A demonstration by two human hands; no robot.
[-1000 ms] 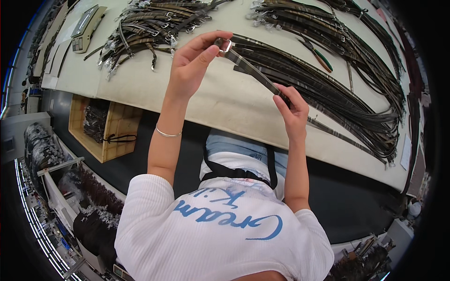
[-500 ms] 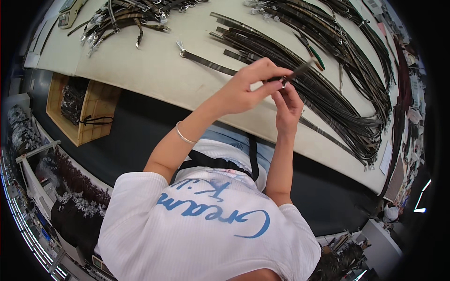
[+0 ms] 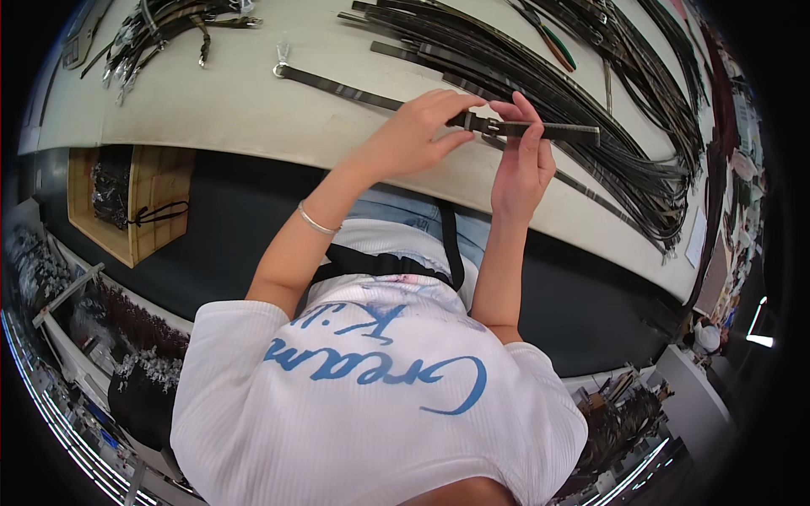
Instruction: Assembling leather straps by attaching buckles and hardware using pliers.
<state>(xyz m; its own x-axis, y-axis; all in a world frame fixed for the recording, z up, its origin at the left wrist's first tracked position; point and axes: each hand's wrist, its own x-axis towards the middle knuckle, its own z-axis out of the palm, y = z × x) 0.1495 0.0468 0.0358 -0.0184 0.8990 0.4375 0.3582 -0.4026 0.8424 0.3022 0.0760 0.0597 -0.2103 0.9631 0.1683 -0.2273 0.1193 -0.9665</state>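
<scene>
Across the front of the table, a dark patterned strap (image 3: 350, 91) runs into my left hand (image 3: 413, 131). A clear-wrapped metal clip on a ring (image 3: 281, 69) is at its left end. My left hand curls round the strap just left of a metal buckle (image 3: 490, 126), with thumb below and forefinger above. My right hand (image 3: 525, 160) has its thumb over the strap end and its fingers behind it, just right of the buckle. Beyond the right hand the free tip (image 3: 586, 135) sticks out to the right. My left palm hides part of the strap.
Many long dark straps (image 3: 591, 156) lie in a bundle behind and right of my hands. Green-and-orange-handled pliers (image 3: 557, 49) rest among them. Finished-looking buckled straps (image 3: 152, 38) are heaped far left. An open wooden box (image 3: 160, 198) sits below the table edge.
My hands have drawn apart slightly, uncovering the buckle. The strap's tip, earlier pointing up and away, now lies nearly level to the right. The view has shifted, so the table sits higher.
</scene>
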